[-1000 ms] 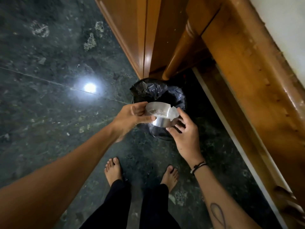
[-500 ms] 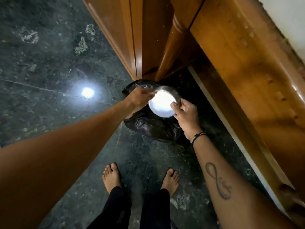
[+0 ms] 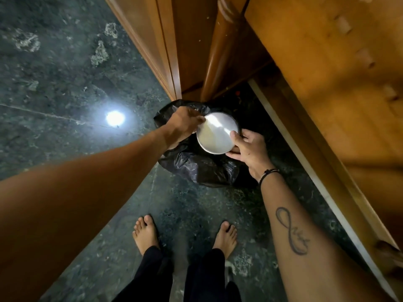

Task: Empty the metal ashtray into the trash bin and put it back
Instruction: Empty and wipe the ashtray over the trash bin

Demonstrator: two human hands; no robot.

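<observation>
Floor (image 3: 65, 68): dark green marble, polished; round lamp reflection (image 3: 115, 118) at 9 o'clock from the bin.

Wooden furniture (image 3: 327, 83): varnished panels and a turned post, 12 to 4 o'clock of the frame.

Trash bin (image 3: 196, 168): lined with a black plastic bag, standing on the floor at the foot of the furniture, 12 o'clock from the bare feet (image 3: 145, 234).

Metal ashtray (image 3: 217, 132): round, turned upside down, flat shiny base facing the camera, held directly over the bin mouth.

Left hand (image 3: 182, 125): fingers closed on the ashtray rim at its 10 o'clock.

Right hand (image 3: 250, 149): thumb on the base, fingers curled under the rim at 4 o'clock; black wristband (image 3: 267, 175), forearm tattoo (image 3: 292, 231).
</observation>
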